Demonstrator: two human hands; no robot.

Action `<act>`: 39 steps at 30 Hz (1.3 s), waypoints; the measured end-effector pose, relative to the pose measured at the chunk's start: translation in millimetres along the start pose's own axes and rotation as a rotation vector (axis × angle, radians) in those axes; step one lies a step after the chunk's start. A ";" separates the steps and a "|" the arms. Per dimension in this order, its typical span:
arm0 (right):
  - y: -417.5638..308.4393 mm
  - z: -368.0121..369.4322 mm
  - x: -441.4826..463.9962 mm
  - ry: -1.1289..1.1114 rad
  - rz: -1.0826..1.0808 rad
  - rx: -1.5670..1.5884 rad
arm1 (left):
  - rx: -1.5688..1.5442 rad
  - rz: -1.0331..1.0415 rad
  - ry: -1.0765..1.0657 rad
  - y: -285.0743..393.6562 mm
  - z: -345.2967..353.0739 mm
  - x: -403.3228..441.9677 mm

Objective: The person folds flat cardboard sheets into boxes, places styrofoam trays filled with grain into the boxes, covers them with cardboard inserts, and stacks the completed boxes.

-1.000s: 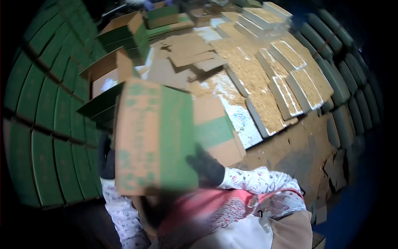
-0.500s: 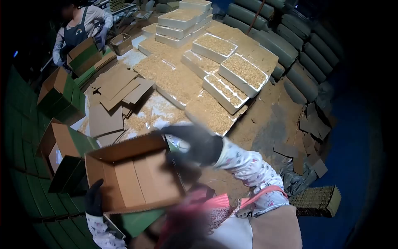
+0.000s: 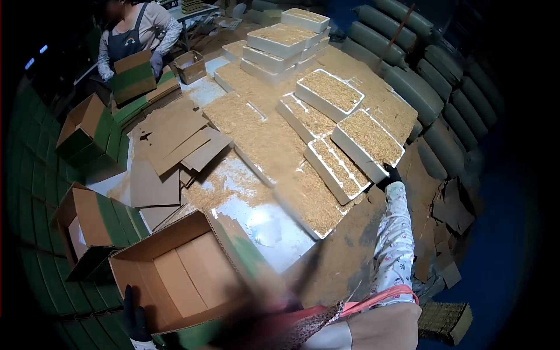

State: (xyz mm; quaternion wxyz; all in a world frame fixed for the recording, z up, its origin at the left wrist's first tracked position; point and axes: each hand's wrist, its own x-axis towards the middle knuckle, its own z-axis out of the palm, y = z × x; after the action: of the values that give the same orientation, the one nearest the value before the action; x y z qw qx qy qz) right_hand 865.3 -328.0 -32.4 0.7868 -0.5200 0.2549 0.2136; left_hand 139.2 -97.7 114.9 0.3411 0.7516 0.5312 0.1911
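An open cardboard box (image 3: 192, 268), brown inside and green outside, tilts in front of me with nothing in it. My left hand (image 3: 135, 315), in a dark glove, is closed over the box's left wall, its fingers inside. Out to the right, my right hand (image 3: 389, 177), also gloved, is closed on the near corner of a white foam tray (image 3: 368, 143) full of loose tan flakes like wood shavings. That tray leans on another white tray (image 3: 333, 169) of the same flakes; the right fingertips are partly hidden beneath it.
More filled white trays (image 3: 277, 44) are stacked at the back of the table. Cardboard sheets (image 3: 181, 140) lie at its left, beside green boxes (image 3: 87, 125). A co-worker (image 3: 137, 41) handles a box at the far left. Dark sacks (image 3: 408, 87) are piled on the right.
My right hand has left the box's right side and reached forward and right to the tray corner. The box has shifted lower in view, with my left hand still on it.
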 end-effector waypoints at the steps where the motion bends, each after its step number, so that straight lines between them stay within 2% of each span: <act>1: -0.9 7.6 -30.4 -0.052 0.018 0.029 | -0.015 0.006 0.007 0.1 1.4 0.9; 4: 5.1 14.5 -92.7 -0.261 0.027 0.049 | -0.080 0.018 0.026 -0.3 2.3 1.0; 6: 18.1 -3.7 -98.3 -0.392 0.160 0.164 | -0.135 0.039 0.032 0.8 2.9 0.4; 8: 28.7 -11.3 -138.5 -0.609 0.216 0.075 | -0.192 0.064 0.033 5.5 5.4 0.3; 10: 39.8 21.3 -218.0 -0.742 0.271 0.008 | -0.249 0.092 0.021 17.5 7.4 2.9; 11: 47.9 26.1 -223.4 -0.732 0.338 0.013 | -0.243 0.115 -0.002 16.4 6.8 5.3; 12: 54.5 33.3 -239.9 -1.049 -0.190 -0.501 | -0.238 0.137 -0.021 13.6 6.3 8.3; 13: 61.3 40.1 -256.3 -1.089 -0.864 -0.886 | -0.271 0.128 -0.020 14.8 7.2 10.8; 15: 85.1 77.2 -324.6 -1.282 -1.245 -0.858 | -0.411 0.158 0.022 4.4 19.7 19.2; 17: 106.2 95.1 -325.0 -1.406 -0.711 -0.825 | -0.667 0.193 0.063 -4.4 36.2 33.8; 19: 112.3 117.6 -387.3 -1.599 -0.943 -0.924 | -0.882 0.195 0.068 -6.8 49.8 46.9; 21: 120.8 123.8 -420.2 -1.677 -0.943 -1.006 | -0.853 0.257 0.059 -13.0 58.9 50.6; 24: 126.7 109.2 -435.9 -1.606 -0.573 -1.140 | -0.642 0.380 0.065 -28.0 57.8 47.2; 25: 127.4 99.3 -433.1 -1.544 -0.511 -1.159 | -0.585 0.414 0.073 -33.9 57.8 45.7; 27: 124.1 85.9 -417.9 -1.603 -0.672 -1.289 | -0.512 0.460 0.093 -36.9 59.9 41.7; 28: 115.0 82.4 -400.6 -1.714 -0.901 -1.385 | -0.501 0.478 0.104 -35.1 61.7 40.3; 29: 111.7 83.7 -397.7 -1.736 -0.974 -1.456 | -0.608 0.492 0.127 -20.3 62.4 33.1; 31: 105.2 87.2 -392.3 -1.777 -1.128 -1.587 | -0.296 0.514 0.269 -22.4 67.6 28.1; 33: 106.7 89.4 -393.2 -1.694 -1.068 -1.665 | -0.255 0.505 0.245 -22.5 62.7 17.2; 35: 108.7 94.6 -391.8 -1.579 -0.921 -1.661 | -0.027 0.572 0.257 -25.0 62.7 9.0; 36: 110.2 96.2 -383.3 -1.571 -0.950 -1.594 | -0.147 0.494 0.231 -19.5 61.8 2.2; 38: 123.6 90.8 -356.7 -1.611 -1.071 -1.287 | -0.013 0.619 0.297 10.1 50.8 -15.7; 39: 129.1 89.9 -346.0 -1.613 -1.099 -1.180 | -0.012 0.583 0.153 5.3 48.5 -23.2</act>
State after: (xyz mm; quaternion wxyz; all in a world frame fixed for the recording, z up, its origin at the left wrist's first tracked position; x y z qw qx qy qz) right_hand 534.4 -221.7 121.4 0.3411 -0.5612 -0.7275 0.1988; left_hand 165.8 -135.4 86.7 0.2351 0.8540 0.3159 0.3400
